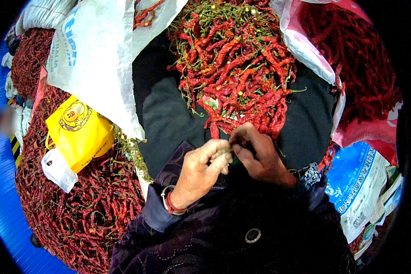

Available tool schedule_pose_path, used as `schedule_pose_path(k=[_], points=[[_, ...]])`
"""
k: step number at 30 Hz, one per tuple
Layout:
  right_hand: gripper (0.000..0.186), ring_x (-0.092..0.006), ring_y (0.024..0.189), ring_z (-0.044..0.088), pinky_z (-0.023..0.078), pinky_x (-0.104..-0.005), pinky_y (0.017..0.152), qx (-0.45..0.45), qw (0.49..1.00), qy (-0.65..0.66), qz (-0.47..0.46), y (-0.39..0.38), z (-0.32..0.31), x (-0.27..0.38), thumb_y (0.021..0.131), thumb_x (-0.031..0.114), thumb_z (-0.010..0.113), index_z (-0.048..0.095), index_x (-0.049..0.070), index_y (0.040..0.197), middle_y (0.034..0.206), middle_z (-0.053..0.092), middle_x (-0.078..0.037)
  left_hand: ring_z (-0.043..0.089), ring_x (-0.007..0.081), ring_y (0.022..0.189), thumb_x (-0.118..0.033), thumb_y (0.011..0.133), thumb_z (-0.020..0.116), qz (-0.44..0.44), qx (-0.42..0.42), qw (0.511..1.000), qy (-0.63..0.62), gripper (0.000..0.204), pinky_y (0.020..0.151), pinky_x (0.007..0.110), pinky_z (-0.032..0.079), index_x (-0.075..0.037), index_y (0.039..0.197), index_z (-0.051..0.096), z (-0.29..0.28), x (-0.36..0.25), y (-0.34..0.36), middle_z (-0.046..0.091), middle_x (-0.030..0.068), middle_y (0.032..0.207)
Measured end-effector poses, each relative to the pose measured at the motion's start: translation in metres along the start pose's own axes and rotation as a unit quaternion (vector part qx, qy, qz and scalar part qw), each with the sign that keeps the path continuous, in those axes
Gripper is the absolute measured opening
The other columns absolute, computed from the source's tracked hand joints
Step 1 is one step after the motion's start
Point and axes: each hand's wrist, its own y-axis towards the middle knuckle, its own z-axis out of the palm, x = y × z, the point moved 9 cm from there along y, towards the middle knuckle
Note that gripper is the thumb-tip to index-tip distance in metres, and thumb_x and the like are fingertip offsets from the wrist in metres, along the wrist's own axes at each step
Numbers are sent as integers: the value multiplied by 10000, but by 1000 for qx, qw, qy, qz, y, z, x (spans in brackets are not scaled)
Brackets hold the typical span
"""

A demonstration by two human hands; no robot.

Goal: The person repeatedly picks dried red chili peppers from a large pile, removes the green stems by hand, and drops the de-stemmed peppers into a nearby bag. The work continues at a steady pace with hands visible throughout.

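My left hand [202, 170] and my right hand [261, 157] meet in front of my body, fingertips pinched close together. Both are closed, and whatever small thing may be between the fingers is hidden. Just beyond them a heap of dried red chili peppers [242, 82] lies on dark cloth [169, 109] over my lap. Green stems [214, 16] are mixed in, thickest at the heap's far end. A bracelet and a red band [171, 204] circle my left wrist.
At the left spreads a large pile of red chilies [100, 214], with a yellow bag [80, 132] and a small white plastic bag [58, 170] on it. A white woven sack [96, 59] stands beside my lap. An open sack of chilies [351, 59] and a blue-and-white package [356, 178] are at right.
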Motion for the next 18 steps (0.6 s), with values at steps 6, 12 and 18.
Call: schedule_pose_path(k=[6, 12, 18], points=[[124, -278, 628, 611, 470, -356, 541, -28, 995, -85, -40, -1, 3, -3, 796, 32, 555, 500, 36, 907, 693, 548, -115, 527, 98, 567, -49, 866, 555, -23, 10, 999, 44, 98, 515, 237, 422, 22, 931, 573, 0, 8, 3, 564, 56, 662], [127, -300, 558, 577, 426, -416, 462, -12, 949, -210, -236, -7, 18, 18, 723, 99, 555, 473, 67, 815, 607, 533, -89, 446, 145, 453, -44, 827, 576, 63, -19, 973, 222, 80, 445, 294, 360, 12, 773, 554, 2, -18, -2, 473, 119, 553], [181, -63, 468, 364, 296, -247, 393, 57, 882, 441, 159, -7, 31, -37, 799, 108, 470, 451, 34, 963, 620, 402, 27, 551, 177, 500, -23, 822, 572, 99, 58, 974, 194, 42, 478, 281, 416, 7, 793, 568, 12, -37, 4, 548, 89, 605]])
